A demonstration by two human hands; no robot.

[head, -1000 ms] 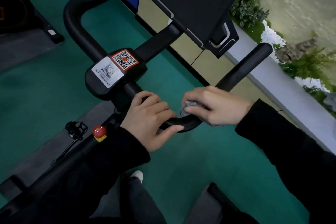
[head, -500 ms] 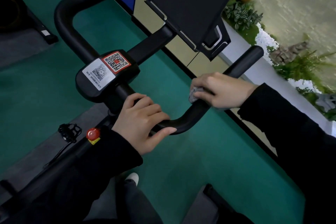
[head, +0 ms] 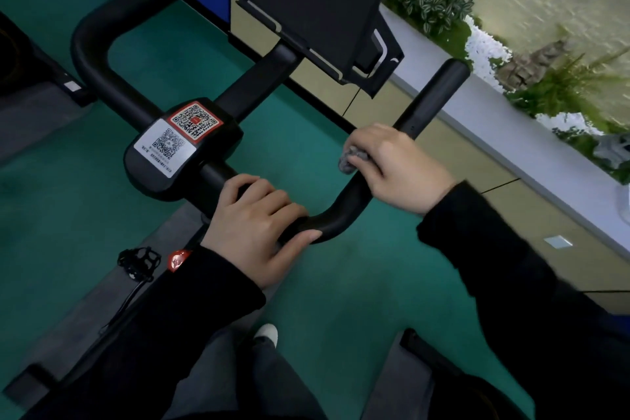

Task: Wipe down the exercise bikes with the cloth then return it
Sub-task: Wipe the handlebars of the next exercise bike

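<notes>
The black handlebar (head: pixel 433 95) of an exercise bike fills the middle of the head view. My left hand (head: pixel 259 225) grips the near curved bend of the bar, just right of the centre block with two QR stickers (head: pixel 180 136). My right hand (head: pixel 395 164) wraps round the bar's right arm, about halfway up. A grey cloth (head: pixel 353 157) is bunched under its fingers against the bar; only a small wad shows at the fingertips. The black console screen (head: pixel 317 7) stands above the bar.
A red knob (head: pixel 179 259) and a black pedal (head: pixel 139 261) sit low on the frame at left. Another machine's base (head: pixel 20 58) lies far left on the green floor. A white planter ledge (head: pixel 511 133) with plants runs along the right. My shoe (head: pixel 266 332) is below.
My right hand has slid the cloth up the handlebar's right arm, away from the bend and from my left hand. My left hand keeps its grip on the bend.
</notes>
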